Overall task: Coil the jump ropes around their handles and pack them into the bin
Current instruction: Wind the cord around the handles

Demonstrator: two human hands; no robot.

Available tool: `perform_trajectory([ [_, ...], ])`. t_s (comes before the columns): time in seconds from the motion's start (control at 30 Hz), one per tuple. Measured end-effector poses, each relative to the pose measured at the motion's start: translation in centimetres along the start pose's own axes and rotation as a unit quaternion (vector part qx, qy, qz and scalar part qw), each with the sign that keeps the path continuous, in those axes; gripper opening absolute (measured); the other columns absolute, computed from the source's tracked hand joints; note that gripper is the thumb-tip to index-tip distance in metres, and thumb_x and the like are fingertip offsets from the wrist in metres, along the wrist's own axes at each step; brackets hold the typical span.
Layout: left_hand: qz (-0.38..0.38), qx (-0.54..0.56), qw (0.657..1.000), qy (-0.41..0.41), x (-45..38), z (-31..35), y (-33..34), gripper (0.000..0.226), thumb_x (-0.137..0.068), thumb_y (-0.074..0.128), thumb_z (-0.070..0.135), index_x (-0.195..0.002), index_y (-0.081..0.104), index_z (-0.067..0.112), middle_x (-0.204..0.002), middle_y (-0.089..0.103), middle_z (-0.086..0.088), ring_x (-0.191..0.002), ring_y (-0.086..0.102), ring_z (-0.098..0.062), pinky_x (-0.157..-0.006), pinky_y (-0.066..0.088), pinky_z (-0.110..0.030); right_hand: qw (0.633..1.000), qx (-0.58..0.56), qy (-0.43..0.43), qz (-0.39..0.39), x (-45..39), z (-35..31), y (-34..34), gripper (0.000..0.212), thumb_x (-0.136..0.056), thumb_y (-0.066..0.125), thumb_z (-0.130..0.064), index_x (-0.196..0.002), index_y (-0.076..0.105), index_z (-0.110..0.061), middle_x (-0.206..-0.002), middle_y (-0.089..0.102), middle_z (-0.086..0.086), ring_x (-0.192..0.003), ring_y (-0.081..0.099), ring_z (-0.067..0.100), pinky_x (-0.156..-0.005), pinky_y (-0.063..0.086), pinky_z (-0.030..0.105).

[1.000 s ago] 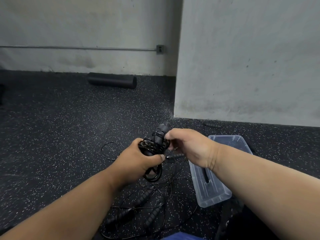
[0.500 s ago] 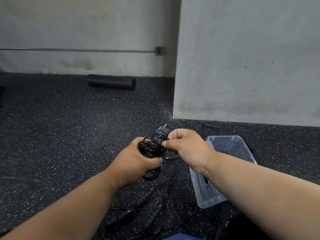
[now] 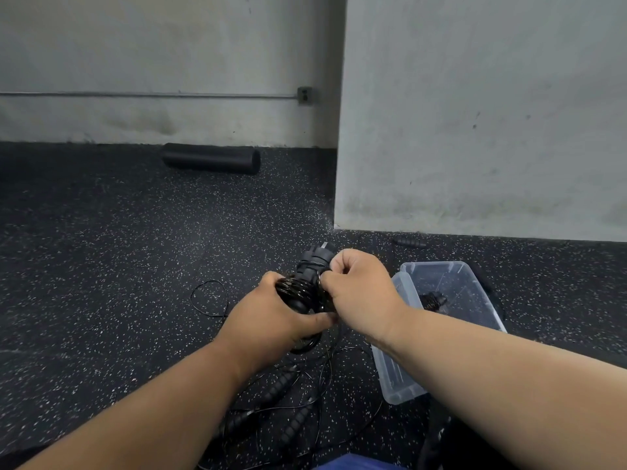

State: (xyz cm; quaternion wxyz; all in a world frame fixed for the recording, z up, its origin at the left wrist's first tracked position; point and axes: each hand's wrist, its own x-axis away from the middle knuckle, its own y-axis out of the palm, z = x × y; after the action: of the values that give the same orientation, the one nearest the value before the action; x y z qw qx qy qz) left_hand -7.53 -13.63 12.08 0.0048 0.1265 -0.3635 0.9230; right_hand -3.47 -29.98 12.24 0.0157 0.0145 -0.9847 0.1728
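Two hands on one jump rope right now, held up over the floor just left of the bin. Its handles are bunched together with the thin black cord looped around them in a shiny coil, and a bit of loop hangs out below. The left hand is wrapped around the lower part of the bundle, thumb across the front, while the right hand pinches the cord up near the top of the handles with its fingers curled in. More ropes lie in a loose tangle on the floor right under the hands, foam grips and cord all mixed up. The clear plastic bin sits to the right of that pile and has one dark coiled rope in it. Farther off, a black foam roller lies along the back wall, and a small dark handle rests at the foot of the nearer wall.
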Motion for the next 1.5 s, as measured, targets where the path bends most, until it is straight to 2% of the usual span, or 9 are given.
perform_trajectory([
  [0.17, -0.009, 0.026, 0.999, -0.023, -0.8, -0.2, -0.3, 0.068, -0.051, 0.082, 0.070, -0.101, 0.057, 0.031, -0.089, 0.075, 0.010, -0.083, 0.072, -0.010, -0.078, 0.061, -0.038, 0.995, 0.050, -0.076, -0.030, -0.2, -0.2, -0.3, 0.027, -0.082, 0.070, -0.008, -0.068, 0.053, -0.024, -0.059, 0.054, -0.012, -0.058, 0.050, 0.010, -0.059, 0.050, 0.036],
  [0.27, -0.059, 0.087, 0.994, -0.034, -1.2, -0.8, -0.6, 0.058, -0.062, 0.091, 0.055, -0.105, 0.064, 0.027, -0.092, 0.078, 0.006, -0.084, 0.075, -0.010, -0.071, 0.058, -0.029, 0.986, 0.037, -0.107, -0.124, -0.2, -1.2, -1.3, 0.021, -0.088, 0.075, -0.006, -0.077, 0.065, -0.019, -0.066, 0.058, -0.011, -0.059, 0.049, 0.004, -0.057, 0.047, 0.021],
  [0.47, -0.119, 0.150, 0.981, -0.039, -1.4, -1.8, -0.7, 0.058, -0.066, 0.096, 0.039, -0.115, 0.068, 0.025, -0.096, 0.081, 0.001, -0.086, 0.078, -0.015, -0.075, 0.061, -0.031, 0.966, 0.035, -0.079, -0.244, -1.0, -1.3, -2.6, 0.028, -0.097, 0.064, -0.005, -0.086, 0.076, -0.028, -0.069, 0.067, -0.002, -0.069, 0.055, 0.026, -0.065, 0.046, 0.045],
  [0.67, -0.122, 0.133, 0.983, -0.035, -1.2, -1.6, -0.7, 0.057, -0.064, 0.097, 0.041, -0.111, 0.067, 0.027, -0.092, 0.081, 0.004, -0.087, 0.079, -0.017, -0.089, 0.064, -0.044, 0.959, 0.035, -0.064, -0.273, -1.4, -2.0, -3.4, 0.019, -0.091, 0.078, -0.005, -0.083, 0.075, -0.022, -0.071, 0.067, 0.002, -0.068, 0.060, 0.017, -0.070, 0.052, 0.039],
  [0.83, -0.089, 0.077, 0.993, -0.021, -0.6, -1.2, -0.4, 0.058, -0.061, 0.094, 0.054, -0.107, 0.065, 0.033, -0.092, 0.078, 0.009, -0.085, 0.076, -0.011, -0.088, 0.063, -0.041, 0.965, 0.067, -0.066, -0.245, -1.1, -1.8, -2.9, 0.022, -0.085, 0.071, 0.003, -0.085, 0.064, -0.018, -0.073, 0.059, 0.000, -0.065, 0.049, 0.015, -0.062, 0.044, 0.034],
  [1.03, -0.023, 0.135, 0.990, -0.023, -0.3, -0.3, 0.0, 0.068, -0.046, 0.086, 0.067, -0.101, 0.065, 0.032, -0.089, 0.078, 0.012, -0.086, 0.076, -0.012, -0.086, 0.063, -0.045, 0.993, 0.102, -0.037, -0.044, -0.4, -1.9, -1.6, 0.013, -0.083, 0.060, -0.011, -0.084, 0.062, -0.024, -0.071, 0.065, -0.006, -0.057, 0.059, 0.012, -0.054, 0.052, 0.032],
  [1.17, -0.007, 0.144, 0.989, -0.034, -0.4, -0.2, 0.1, 0.066, -0.050, 0.087, 0.065, -0.103, 0.065, 0.032, -0.091, 0.078, 0.011, -0.086, 0.077, -0.014, -0.084, 0.064, -0.045, 0.980, 0.189, -0.050, -0.026, -1.0, -2.0, -2.2, 0.011, -0.083, 0.054, -0.015, -0.075, 0.060, -0.017, -0.069, 0.065, -0.005, -0.061, 0.055, 0.009, -0.054, 0.048, 0.026],
  [1.33, -0.136, 0.327, 0.933, -0.062, -0.8, -0.2, 0.5, 0.059, -0.075, 0.089, 0.041, -0.122, 0.066, 0.014, -0.088, 0.076, -0.005, -0.075, 0.072, -0.023, -0.092, 0.058, -0.061, 0.991, 0.104, -0.082, 0.008, -0.5, -2.6, -2.4, 0.007, -0.082, 0.054, -0.009, -0.075, 0.052, -0.009, -0.069, 0.064, 0.011, -0.063, 0.061, 0.017, -0.059, 0.049, 0.038],
  [1.5, -0.257, 0.453, 0.849, -0.092, -0.9, -0.3, -1.1, 0.059, -0.075, 0.079, 0.047, -0.118, 0.072, 0.008, -0.098, 0.073, -0.015, -0.080, 0.071, -0.025, -0.075, 0.059, -0.038, 0.988, -0.142, -0.052, -0.025, -0.7, -4.4, -3.2, 0.019, -0.083, 0.054, 0.005, -0.072, 0.055, -0.011, -0.073, 0.064, 0.011, -0.058, 0.064, 0.018, -0.059, 0.049, 0.032],
])
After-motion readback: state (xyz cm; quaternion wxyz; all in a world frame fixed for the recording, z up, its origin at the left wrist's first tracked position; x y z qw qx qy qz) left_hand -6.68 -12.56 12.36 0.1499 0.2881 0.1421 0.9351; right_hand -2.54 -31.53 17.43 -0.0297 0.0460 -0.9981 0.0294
